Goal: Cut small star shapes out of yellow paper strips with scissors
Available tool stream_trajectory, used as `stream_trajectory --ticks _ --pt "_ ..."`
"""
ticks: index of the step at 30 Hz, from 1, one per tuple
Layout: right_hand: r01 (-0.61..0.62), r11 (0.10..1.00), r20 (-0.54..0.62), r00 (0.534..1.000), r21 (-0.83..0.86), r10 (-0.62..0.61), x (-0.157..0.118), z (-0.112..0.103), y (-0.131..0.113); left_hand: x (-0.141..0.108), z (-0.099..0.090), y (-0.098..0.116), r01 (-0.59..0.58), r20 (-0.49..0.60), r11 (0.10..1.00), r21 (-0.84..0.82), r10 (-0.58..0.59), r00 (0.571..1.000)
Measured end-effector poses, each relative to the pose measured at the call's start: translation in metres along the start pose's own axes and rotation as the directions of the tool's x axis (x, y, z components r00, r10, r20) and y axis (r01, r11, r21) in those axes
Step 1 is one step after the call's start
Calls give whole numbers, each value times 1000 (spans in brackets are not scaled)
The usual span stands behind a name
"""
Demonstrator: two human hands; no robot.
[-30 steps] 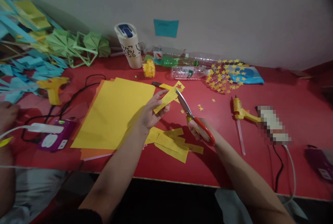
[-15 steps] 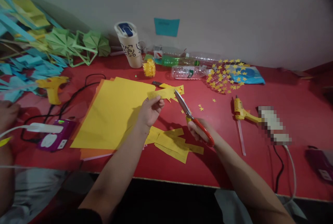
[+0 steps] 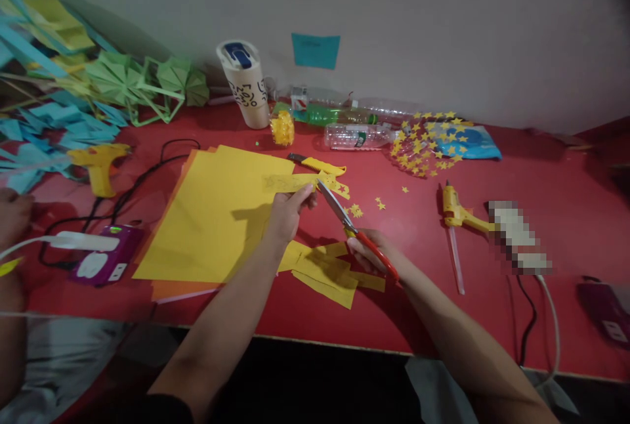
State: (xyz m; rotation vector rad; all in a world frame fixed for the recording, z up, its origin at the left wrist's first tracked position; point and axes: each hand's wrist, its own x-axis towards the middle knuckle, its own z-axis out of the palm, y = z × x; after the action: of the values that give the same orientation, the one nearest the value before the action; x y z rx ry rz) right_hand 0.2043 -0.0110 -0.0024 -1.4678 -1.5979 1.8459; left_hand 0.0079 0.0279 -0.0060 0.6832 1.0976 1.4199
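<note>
The red flat-topped table (image 3: pixel 418 319) bears a stack of rectangular yellow paper sheets (image 3: pixel 211 214), left of centre. Long metal red-handled scissors (image 3: pixel 350 228) slant up-left above the table, gripped by the right hand (image 3: pixel 369 247). The 2 hands are apart: the left hand (image 3: pixel 288 214) pinches a narrow yellow paper strip (image 3: pixel 288 182), faintly marked, above the stack's upper right corner. Blade tips sit at the strip's right end, just beside the left thumb; whether they bite cannot be told. Sound practice: keep that thumb clear, turn paper rather than blades, snip short. Small yellow paper stars (image 3: pixel 355 211) lie nearby.
</note>
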Motion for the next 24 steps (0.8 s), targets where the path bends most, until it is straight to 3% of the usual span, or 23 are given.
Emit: stream_trajectory --ticks 8,13,19,24 --pt "-5 1000 20 1000 14 5 -1 0 -3 3 -9 -5 -93 16 991 101 91 996" --pt "-31 1000 31 999 5 31 2 -2 -1 5 -14 -5 -63 18 981 181 61 998" --pt "-25 1000 27 999 9 24 3 -3 2 9 -17 -7 -65 67 986 157 55 996" --pt "-11 1000 31 999 -14 11 1 -4 1 9 -15 -2 -39 39 987 157 33 999"
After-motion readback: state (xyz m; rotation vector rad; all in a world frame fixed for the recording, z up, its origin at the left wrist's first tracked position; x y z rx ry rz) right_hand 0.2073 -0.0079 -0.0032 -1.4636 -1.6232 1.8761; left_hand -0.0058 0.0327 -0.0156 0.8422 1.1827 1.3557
